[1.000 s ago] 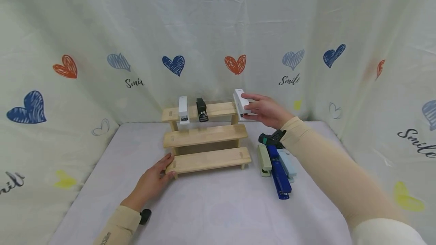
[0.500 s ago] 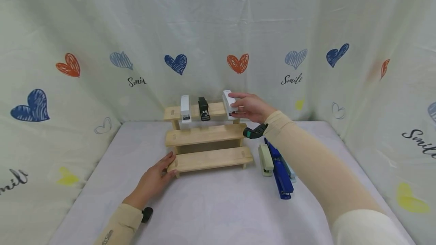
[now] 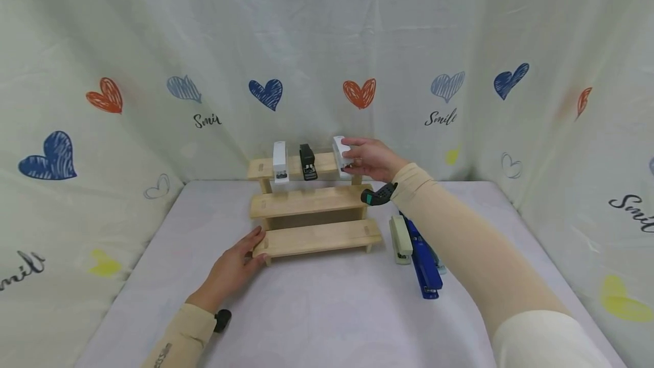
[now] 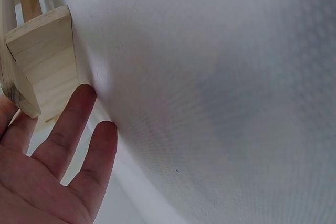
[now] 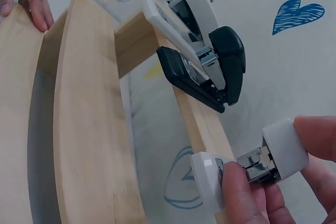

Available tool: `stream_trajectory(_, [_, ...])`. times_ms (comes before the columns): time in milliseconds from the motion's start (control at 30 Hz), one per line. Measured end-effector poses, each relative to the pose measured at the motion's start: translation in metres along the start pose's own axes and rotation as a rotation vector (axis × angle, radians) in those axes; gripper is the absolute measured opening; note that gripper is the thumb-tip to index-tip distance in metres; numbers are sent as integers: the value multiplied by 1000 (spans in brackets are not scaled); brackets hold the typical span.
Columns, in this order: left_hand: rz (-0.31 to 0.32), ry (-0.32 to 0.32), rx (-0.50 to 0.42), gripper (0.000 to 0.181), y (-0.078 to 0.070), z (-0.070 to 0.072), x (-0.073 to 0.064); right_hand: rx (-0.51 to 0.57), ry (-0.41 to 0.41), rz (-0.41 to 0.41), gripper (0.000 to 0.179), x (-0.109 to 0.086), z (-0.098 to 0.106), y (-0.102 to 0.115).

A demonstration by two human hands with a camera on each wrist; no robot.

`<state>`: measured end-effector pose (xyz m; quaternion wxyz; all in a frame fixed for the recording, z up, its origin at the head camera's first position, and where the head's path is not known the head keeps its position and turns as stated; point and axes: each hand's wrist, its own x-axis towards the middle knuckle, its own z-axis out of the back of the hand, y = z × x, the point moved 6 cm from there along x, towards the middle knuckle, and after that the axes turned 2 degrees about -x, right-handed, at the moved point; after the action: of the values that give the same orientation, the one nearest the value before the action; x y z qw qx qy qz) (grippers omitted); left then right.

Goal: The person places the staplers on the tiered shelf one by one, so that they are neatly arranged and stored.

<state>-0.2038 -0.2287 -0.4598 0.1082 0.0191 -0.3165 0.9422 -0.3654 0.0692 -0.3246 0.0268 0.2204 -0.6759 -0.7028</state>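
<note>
A three-step wooden rack (image 3: 317, 237) stands on the table. My left hand (image 3: 232, 271) grips the left end of its lowest board, thumb in front; in the left wrist view two fingers stretch out past the wood. On the top board's right end sits a white stapler (image 3: 341, 155), pinched between the thumb and fingers of my right hand (image 3: 373, 159). The right wrist view shows its base (image 5: 207, 179) at the board and the hand partly covering it. Further left on that board are a black stapler (image 3: 308, 162) and another white stapler (image 3: 280, 162).
Right of the rack, a pale green stapler (image 3: 401, 240) lies beside a long blue stapler (image 3: 425, 266). A light blue stapler (image 3: 440, 266) is mostly hidden behind the blue one and my right sleeve (image 3: 470, 243). A heart-printed curtain (image 3: 317, 27) hangs behind the table.
My right hand has carried the white stapler left, from beyond the rack's right end onto the top board. The left hand keeps its hold on the rack.
</note>
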Motion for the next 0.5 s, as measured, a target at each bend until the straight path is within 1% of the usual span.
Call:
stream_trajectory(300, [4,-3,1,64,1,1,0,1,-49,-10,49,0,1,-1])
stream_trajectory(500, [-5,-1,-4,64,2,-1,1,-3,-53,-2,48,0,2,-2])
